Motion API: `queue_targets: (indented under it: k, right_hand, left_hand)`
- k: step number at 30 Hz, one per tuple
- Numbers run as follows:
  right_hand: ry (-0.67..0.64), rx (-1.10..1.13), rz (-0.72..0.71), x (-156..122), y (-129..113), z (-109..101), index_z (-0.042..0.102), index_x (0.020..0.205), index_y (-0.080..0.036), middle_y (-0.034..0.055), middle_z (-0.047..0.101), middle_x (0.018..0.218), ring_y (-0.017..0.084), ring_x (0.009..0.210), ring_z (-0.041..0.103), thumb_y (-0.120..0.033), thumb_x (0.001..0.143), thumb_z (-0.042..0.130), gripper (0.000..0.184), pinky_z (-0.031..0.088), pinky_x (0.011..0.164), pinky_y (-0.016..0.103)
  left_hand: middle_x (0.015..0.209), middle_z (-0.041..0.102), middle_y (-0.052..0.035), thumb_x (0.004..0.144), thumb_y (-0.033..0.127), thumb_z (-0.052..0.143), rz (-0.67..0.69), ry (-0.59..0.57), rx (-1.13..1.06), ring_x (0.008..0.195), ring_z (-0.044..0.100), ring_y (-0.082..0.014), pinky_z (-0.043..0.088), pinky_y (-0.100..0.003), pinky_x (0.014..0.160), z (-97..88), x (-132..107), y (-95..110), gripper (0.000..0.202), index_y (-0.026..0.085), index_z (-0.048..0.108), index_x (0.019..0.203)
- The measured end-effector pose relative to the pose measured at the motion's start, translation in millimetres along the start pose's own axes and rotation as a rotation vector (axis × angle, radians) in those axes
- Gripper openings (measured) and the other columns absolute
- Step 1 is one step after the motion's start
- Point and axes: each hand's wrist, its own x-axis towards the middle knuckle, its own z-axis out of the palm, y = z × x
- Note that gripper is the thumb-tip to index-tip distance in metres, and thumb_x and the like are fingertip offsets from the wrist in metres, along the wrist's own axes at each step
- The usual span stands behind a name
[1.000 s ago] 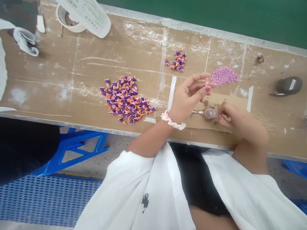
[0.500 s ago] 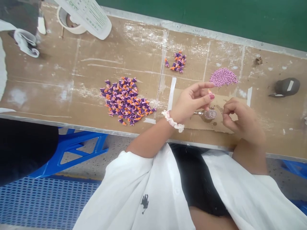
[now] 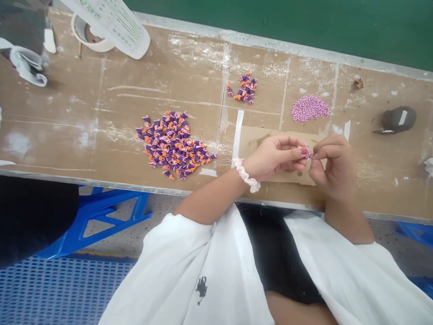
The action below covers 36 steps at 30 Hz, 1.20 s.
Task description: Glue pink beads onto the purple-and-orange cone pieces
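Between thumb and fingers, my left hand (image 3: 275, 155) pinches a small orange-and-pink figurine (image 3: 308, 155), mostly covered by the fingertips. The fingers of my right hand (image 3: 333, 164) are closed right beside it, thumb and forefinger meeting the figurine's end; what they pinch, if anything, is too small to make out. Both hands are above a piece of cardboard (image 3: 257, 135) taped to the table. Behind them lies a heap of tiny pink beads (image 3: 310, 108). A large pile of purple-and-orange figurines (image 3: 176, 146) lies to the left, with a smaller group of figurines (image 3: 248, 89) farther back.
At the back left, a white printed plastic piece (image 3: 125, 31) overlaps a roll of tape (image 3: 79, 29). A dark rounded object (image 3: 399, 119) with a pale label sits at the right. A blue stool (image 3: 111, 212) stands below the table's front edge.
My right hand has moved left and up against the figurine in my left hand. My left hand has lowered slightly, and the small clear bottle beneath is now hidden. The view has shifted a little.
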Motion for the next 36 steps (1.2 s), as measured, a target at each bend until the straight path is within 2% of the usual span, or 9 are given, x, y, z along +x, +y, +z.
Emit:
queue_targets:
  k: [11,20,26,28,30,33,35,36]
  right_hand:
    - [0.001,-0.065,-0.041,-0.2,-1.0,0.1,0.046,0.090,-0.024,-0.0005,0.052,0.079,0.015,0.068,0.054,-0.010,0.083,0.059,0.020,0.043,0.057,0.032]
    - [-0.054,-0.075,0.050,-1.4,-3.2,-0.8,0.047,0.086,-0.026,0.0002,0.056,0.076,0.016,0.064,0.055,-0.015,0.085,0.057,0.015,0.044,0.056,0.035]
    - [-0.029,-0.008,0.061,-0.2,-6.0,1.0,0.050,0.084,-0.025,-0.0004,0.057,0.075,0.016,0.064,0.056,-0.014,0.084,0.058,0.014,0.043,0.057,0.033]
    - [0.003,0.048,0.110,-1.4,-3.0,3.9,0.052,0.084,-0.025,-0.0007,0.057,0.075,0.016,0.067,0.056,-0.016,0.085,0.060,0.012,0.044,0.060,0.034]
    - [0.056,0.072,0.205,-3.2,5.1,7.5,0.054,0.086,-0.025,-0.0001,0.058,0.078,0.017,0.071,0.057,-0.019,0.086,0.061,0.009,0.046,0.064,0.034]
    - [0.164,0.013,0.428,-6.3,27.4,10.8,0.057,0.086,-0.024,0.0013,0.059,0.081,0.017,0.070,0.057,-0.022,0.086,0.061,0.004,0.047,0.063,0.034]
    - [0.210,-0.070,0.549,-8.8,45.6,10.1,0.057,0.082,-0.024,0.0010,0.059,0.077,0.017,0.064,0.055,-0.021,0.083,0.061,0.005,0.047,0.060,0.034]
    - [0.213,-0.117,0.576,-10.1,54.2,9.3,0.058,0.080,-0.024,0.0007,0.059,0.075,0.016,0.062,0.054,-0.019,0.081,0.061,0.006,0.047,0.059,0.034]
  left_hand:
    - [0.069,0.069,0.0023,0.059,0.041,0.089,0.048,0.024,0.067,0.061,0.067,-0.0065,0.054,-0.019,0.061,-0.7,-0.6,-1.5,0.048,0.012,0.062,0.086]
    - [0.067,0.068,0.0025,0.056,0.040,0.090,0.039,0.048,0.081,0.058,0.066,-0.0058,0.054,-0.018,0.058,-1.8,-2.2,-0.1,0.048,0.012,0.062,0.083]
    - [0.071,0.067,0.0015,0.063,0.044,0.087,0.078,0.008,0.176,0.063,0.067,-0.0080,0.056,-0.022,0.062,-4.5,-2.6,-1.7,0.046,0.014,0.061,0.087]
    - [0.074,0.067,0.0008,0.069,0.048,0.083,0.158,-0.002,0.273,0.064,0.067,-0.0090,0.057,-0.024,0.063,-6.8,0.6,-1.6,0.044,0.015,0.062,0.090]
    - [0.078,0.066,0.0001,0.075,0.047,0.078,0.336,0.097,0.434,0.065,0.065,-0.0086,0.056,-0.024,0.065,-12.7,7.0,1.7,0.038,0.017,0.062,0.091]
    - [0.086,0.066,-0.0015,0.084,0.039,0.071,0.662,0.437,0.763,0.072,0.063,-0.0091,0.054,-0.025,0.072,-31.7,21.4,15.2,0.022,0.019,0.063,0.087]
    - [0.091,0.066,-0.0031,0.086,0.036,0.068,0.782,0.625,0.950,0.080,0.062,-0.0122,0.053,-0.028,0.078,-49.9,32.2,27.8,0.015,0.021,0.065,0.086]
    - [0.095,0.066,-0.0040,0.086,0.035,0.067,0.817,0.673,1.011,0.082,0.062,-0.0136,0.053,-0.030,0.080,-59.5,37.2,33.9,0.013,0.023,0.066,0.089]
